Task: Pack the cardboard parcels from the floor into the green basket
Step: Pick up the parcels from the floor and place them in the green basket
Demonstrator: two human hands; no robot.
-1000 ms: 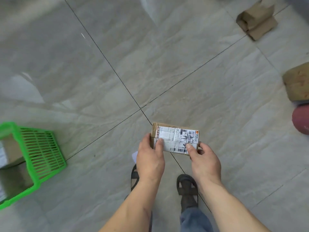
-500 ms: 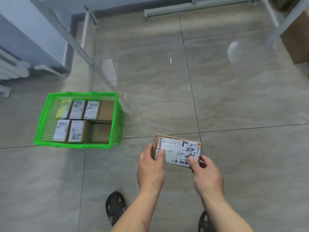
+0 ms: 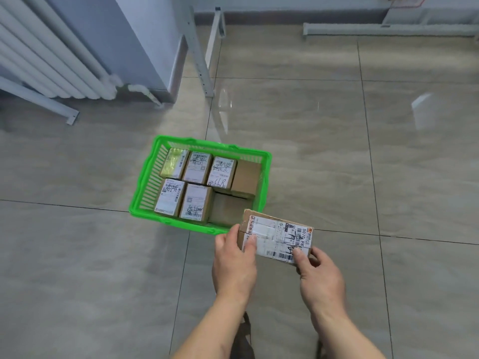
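Closer now than half a second ago, the green basket (image 3: 145, 193) sits on the floor just beyond the fingers, packed with parcels. Both hands grasp a labelled parcel (image 3: 276, 236): left hand (image 3: 234, 265) pinching its left end, right hand (image 3: 321, 278) its near right corner.

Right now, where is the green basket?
Head view, centre-left on the floor: the green basket sits just beyond the held parcel, nearer the radiator side.
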